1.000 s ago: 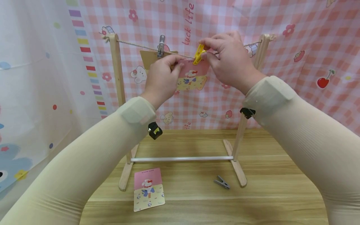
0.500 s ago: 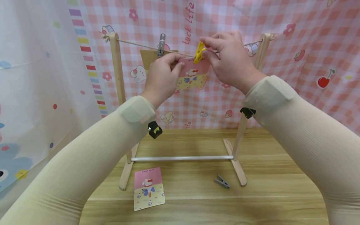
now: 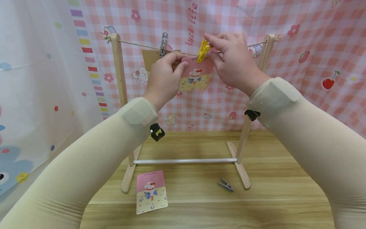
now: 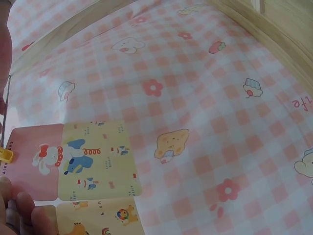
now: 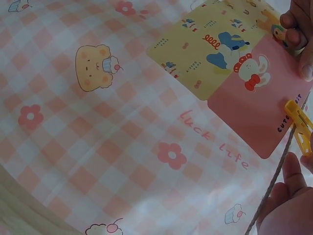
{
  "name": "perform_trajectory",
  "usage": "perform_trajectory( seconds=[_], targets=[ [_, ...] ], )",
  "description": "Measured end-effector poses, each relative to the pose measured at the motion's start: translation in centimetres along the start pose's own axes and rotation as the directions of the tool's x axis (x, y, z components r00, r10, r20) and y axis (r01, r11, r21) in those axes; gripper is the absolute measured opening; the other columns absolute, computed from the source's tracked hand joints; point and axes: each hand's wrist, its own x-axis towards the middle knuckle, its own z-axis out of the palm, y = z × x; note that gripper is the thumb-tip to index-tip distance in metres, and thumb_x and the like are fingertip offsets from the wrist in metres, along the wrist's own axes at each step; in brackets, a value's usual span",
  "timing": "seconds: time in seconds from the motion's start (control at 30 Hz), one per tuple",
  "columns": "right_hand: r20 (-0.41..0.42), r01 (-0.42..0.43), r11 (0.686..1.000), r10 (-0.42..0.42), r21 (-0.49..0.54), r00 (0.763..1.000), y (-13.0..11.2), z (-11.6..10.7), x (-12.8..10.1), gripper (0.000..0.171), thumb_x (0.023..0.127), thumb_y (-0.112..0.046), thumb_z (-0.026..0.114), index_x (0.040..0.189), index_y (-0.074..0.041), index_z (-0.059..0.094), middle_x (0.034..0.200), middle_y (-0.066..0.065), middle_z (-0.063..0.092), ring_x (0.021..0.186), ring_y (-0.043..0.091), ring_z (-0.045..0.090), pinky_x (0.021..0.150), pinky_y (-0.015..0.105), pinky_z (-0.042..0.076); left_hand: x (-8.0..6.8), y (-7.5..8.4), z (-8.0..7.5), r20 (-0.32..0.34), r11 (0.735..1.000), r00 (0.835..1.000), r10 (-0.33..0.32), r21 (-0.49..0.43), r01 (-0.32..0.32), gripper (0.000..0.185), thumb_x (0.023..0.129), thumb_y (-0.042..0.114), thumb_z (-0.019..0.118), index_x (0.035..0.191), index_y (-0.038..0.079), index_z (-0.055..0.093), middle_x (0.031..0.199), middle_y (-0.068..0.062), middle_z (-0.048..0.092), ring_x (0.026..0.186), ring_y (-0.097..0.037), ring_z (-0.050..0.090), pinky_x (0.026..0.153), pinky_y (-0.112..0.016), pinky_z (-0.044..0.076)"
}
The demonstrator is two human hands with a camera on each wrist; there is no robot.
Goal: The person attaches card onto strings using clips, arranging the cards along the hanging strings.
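Right hand pinching glossy yellow plastic peg on rough twine; left hand gripping rectangular pink card

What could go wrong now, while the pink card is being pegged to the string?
1. The yellow peg bites only the top edge of the pink card; if the left hand lets go early, the card may tilt or slip.
2. The right hand pressing on the string might shake the brown card under the grey peg.

A second card and a grey clip lie on the wooden table — another grey clip on the string
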Motion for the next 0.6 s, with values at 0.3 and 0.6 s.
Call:
perform_trajectory(
  seconds=[0.3,0.6],
  targets=[
    [-0.001,-0.006,1.000,0.006,0.015,1.000,0.10,-0.10,0.08,0.051,0.111,-0.025,0.053,0.161,-0.027,0.042,0.149,0.007,0.058,0.146,0.028,0.032,0.123,0.043,0.026,-0.03,-0.09,-0.10,-0.025,1.000,1.000,0.019,-0.013,-0.019,0.030,0.109,0.032,0.058,0.135,0.019,0.066,0.126,0.005,0.074,0.111,-0.005,0.069,0.097,-0.017,0.056],
    [-0.011,0.008,1.000,-0.007,0.022,1.000,0.34,-0.14,-0.13,0.054,0.110,-0.025,0.055,0.163,-0.025,0.039,0.144,0.008,0.060,0.143,0.028,0.034,0.122,0.042,0.024,-0.37,0.11,-0.44,-0.014,0.998,1.000,0.011,-0.057,-0.012,0.033,0.109,0.028,0.059,0.140,0.016,0.062,0.126,0.003,0.072,0.110,-0.007,0.067,0.096,-0.020,0.056]
  ],
)
